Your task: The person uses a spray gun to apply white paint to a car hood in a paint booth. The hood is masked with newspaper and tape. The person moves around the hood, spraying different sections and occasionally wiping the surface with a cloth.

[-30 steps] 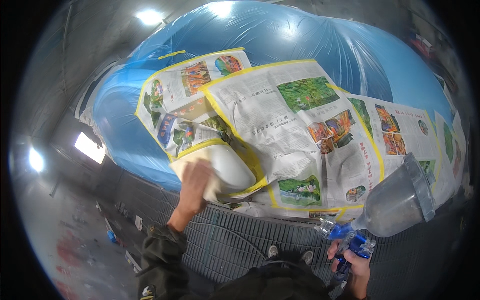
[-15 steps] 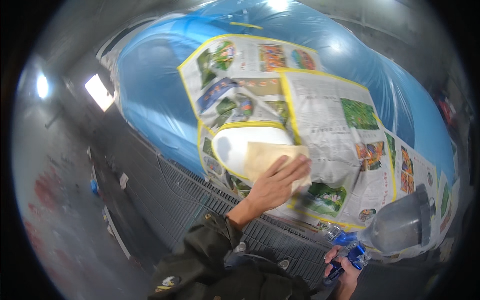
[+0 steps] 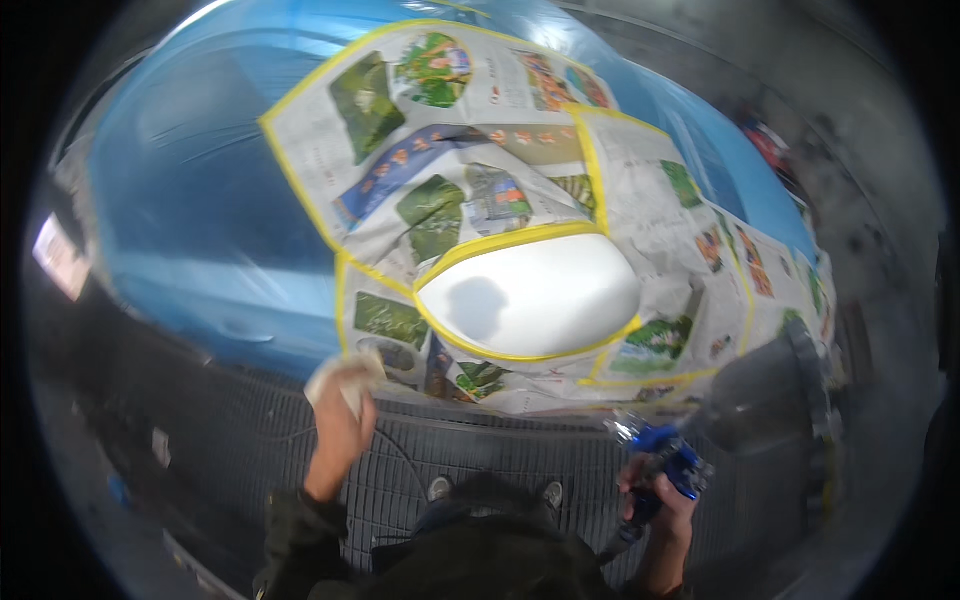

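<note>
A white mirror housing [image 3: 535,290], framed by yellow tape [image 3: 595,160], sits among newspaper masking sheets [image 3: 505,115] on a car wrapped in blue plastic film [image 3: 190,220]. My left hand [image 3: 340,415] is closed on a cream cloth [image 3: 335,378] at the lower left edge of the masking, away from the white housing. My right hand [image 3: 660,505] grips a blue and silver spray gun [image 3: 655,450] with a grey, translucent cup [image 3: 755,400], held low at the right, in front of the paper.
A metal grate floor [image 3: 420,470] with a hose lies below, my feet on it. A grey wall [image 3: 870,240] curves round the right. A bright rectangle [image 3: 62,255] shows at the far left, and a red object [image 3: 765,145] stands behind the car at the upper right.
My left hand, which was on the white housing with the cloth, has moved off it to the lower left, leaving the housing uncovered. My right hand still holds the spray gun.
</note>
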A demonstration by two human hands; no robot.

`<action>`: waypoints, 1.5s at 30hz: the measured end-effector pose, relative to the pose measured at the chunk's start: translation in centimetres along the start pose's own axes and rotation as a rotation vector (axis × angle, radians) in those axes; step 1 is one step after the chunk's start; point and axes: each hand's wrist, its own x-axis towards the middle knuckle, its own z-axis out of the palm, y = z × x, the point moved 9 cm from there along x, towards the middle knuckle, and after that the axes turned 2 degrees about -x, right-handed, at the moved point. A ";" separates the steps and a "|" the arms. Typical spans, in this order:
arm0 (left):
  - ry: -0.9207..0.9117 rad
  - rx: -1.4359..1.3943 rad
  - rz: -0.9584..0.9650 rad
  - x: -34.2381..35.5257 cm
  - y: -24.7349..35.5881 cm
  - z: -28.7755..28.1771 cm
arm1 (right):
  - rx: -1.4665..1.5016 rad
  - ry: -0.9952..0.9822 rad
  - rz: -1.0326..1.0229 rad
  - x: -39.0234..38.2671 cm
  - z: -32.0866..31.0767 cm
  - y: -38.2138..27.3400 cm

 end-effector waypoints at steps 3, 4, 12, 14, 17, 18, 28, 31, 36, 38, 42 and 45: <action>-0.447 -0.316 -0.055 -5.9 3.8 5.6 | -0.079 0.079 0.015 -1.7 3.5 1.3; -0.659 -0.554 -0.219 -7.5 5.6 7.7 | -0.101 0.108 0.030 -2.2 4.9 1.3; -1.452 -1.296 -0.086 -15.6 20.2 14.0 | -0.201 0.155 0.029 -5.9 11.7 0.1; -1.494 -1.363 -0.192 -16.5 20.3 13.8 | -0.212 0.197 -0.033 -6.2 12.6 -0.3; -1.428 -1.504 -0.253 -17.0 21.1 13.5 | -0.215 0.136 0.020 -7.2 12.2 -1.0; -1.378 -1.529 -0.257 -16.9 21.3 13.4 | -0.196 0.147 0.012 -7.6 11.8 -0.9; -1.107 -1.268 -0.222 -16.8 20.8 12.1 | -0.178 0.182 -0.022 -9.0 11.5 -0.6; -1.050 -1.268 -0.191 -16.7 20.6 11.7 | -0.158 0.121 -0.022 -9.2 11.9 -0.5; -1.087 -1.254 -0.166 -16.2 19.9 11.0 | -0.224 0.178 -0.057 -9.4 12.9 -0.5; -1.148 -1.247 -0.166 -15.6 19.7 10.5 | -0.250 0.224 -0.077 -9.4 13.3 -0.5; -1.200 -1.302 -0.245 -14.8 17.6 9.6 | -0.170 0.279 -0.071 -9.0 15.3 0.8; -1.355 -1.410 -0.248 -15.7 15.3 9.6 | -0.162 0.338 -0.090 -8.5 16.6 0.9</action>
